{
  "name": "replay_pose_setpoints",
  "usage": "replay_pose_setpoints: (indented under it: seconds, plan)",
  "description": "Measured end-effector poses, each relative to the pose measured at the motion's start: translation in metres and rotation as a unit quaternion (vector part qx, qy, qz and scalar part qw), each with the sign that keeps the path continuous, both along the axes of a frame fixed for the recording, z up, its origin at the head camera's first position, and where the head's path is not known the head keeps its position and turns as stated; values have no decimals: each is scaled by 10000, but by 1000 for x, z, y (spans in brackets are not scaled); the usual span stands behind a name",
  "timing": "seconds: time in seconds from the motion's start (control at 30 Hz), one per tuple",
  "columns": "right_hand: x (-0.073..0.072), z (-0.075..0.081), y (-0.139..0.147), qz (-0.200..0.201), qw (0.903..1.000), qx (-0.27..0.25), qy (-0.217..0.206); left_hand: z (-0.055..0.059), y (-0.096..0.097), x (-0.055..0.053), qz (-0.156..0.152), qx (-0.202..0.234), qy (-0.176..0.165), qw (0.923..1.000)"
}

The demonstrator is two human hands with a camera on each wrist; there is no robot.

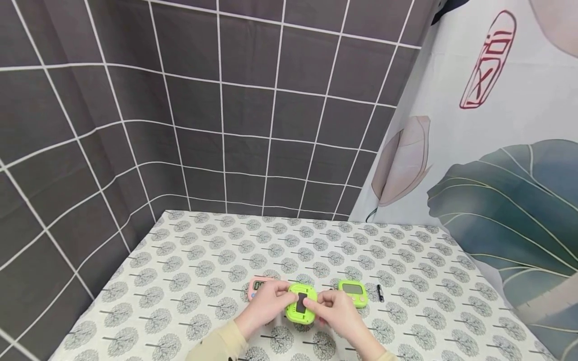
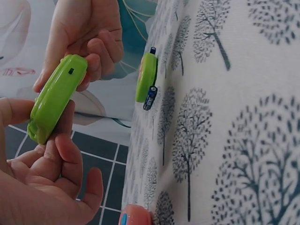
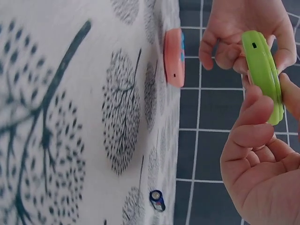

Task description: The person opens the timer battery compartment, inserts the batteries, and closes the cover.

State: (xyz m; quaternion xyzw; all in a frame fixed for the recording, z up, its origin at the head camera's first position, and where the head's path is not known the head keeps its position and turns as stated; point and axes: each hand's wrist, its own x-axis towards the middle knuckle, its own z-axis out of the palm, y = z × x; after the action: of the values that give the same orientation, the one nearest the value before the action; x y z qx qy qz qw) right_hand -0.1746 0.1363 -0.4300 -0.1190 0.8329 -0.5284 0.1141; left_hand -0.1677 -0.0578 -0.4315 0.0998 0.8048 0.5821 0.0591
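Note:
A lime-green digital timer (image 1: 294, 317) is held up above the table with its back toward me, a dark rectangle at the middle of it. My left hand (image 1: 269, 304) grips its left edge, thumb on the back and fingers behind. On the other side my right hand (image 1: 337, 312) pinches it, the thumb pressing at the dark rectangle. Side-on, the timer (image 2: 56, 103) shows a small dark slot in its edge. Partly covered by my left hand in the head view, a pink timer (image 1: 254, 286) lies on the table. A second green timer (image 1: 353, 293) lies beyond my right hand.
A small dark battery (image 1: 380, 293) lies right of the second green timer. Another battery (image 2: 149, 98) lies close by that timer's near side. The tree-print tablecloth (image 1: 194, 265) covers the table, backed by a dark grid curtain (image 1: 244, 105) and a leaf-print cloth (image 1: 510, 200).

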Motion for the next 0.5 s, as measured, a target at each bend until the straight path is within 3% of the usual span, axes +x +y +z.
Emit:
replay_pose_setpoints:
  seconds: [0.17, 0.5]
  plan:
    - [0, -2, 1, 122, 9987, -366, -338, -1, -1, -1, -59, 62, -45, 10000]
    - [1, -1, -2, 122, 9981, -500, -331, -6, -4, -2, 14, 105, -127, 9999]
